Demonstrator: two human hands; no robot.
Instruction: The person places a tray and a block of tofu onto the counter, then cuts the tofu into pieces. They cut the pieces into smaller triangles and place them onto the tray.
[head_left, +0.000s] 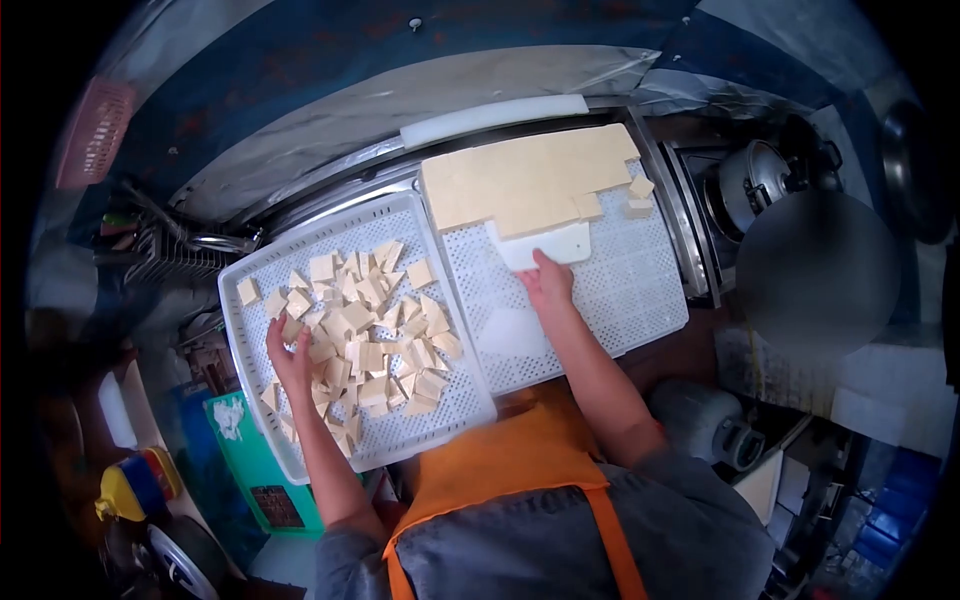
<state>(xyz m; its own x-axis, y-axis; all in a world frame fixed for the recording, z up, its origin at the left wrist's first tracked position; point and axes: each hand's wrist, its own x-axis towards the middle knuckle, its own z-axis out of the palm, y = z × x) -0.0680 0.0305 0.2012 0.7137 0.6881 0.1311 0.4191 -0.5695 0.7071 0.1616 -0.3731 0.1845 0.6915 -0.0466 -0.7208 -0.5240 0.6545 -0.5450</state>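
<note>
Head view. Nearest the camera, an orange apron (500, 465) over a grey shirt, both forearms reaching away from it.

On the left, the left hand (290, 358), palm down and loosely spread over a heap of small cut beige tofu squares (370, 330), fingertips touching the heap's near-left edge. Impossible to tell whether pinching a piece or only resting there. All of the heap inside a white perforated plastic tray (400, 440), set at a slant on the tabletop.

Touching that tray's right rim, a second white perforated tray (630, 290), mostly bare on its near side. At its far end, a broad pale beige tofu slab (525, 180), whole except for a stepped notch along the near-right edge. A few loose squares (640, 190) just beside the slab's right corner.

Right hand (548, 285) closed on the near edge of a white flat plastic scraper (545, 245), the blade lying against the slab's near edge.

Farther off, a long white board strip (495, 118). Well to the right, a lidded metal pot (755, 180).

Judged step: portioning the slab piece by piece, with cut squares gathered in the left tray. By that reading, a next move calling for a straight downward press of the scraper, square to the notch, then a gentle carry leftward. Soft stuff by the look of it, likely to crumble under a rough grip.
</note>
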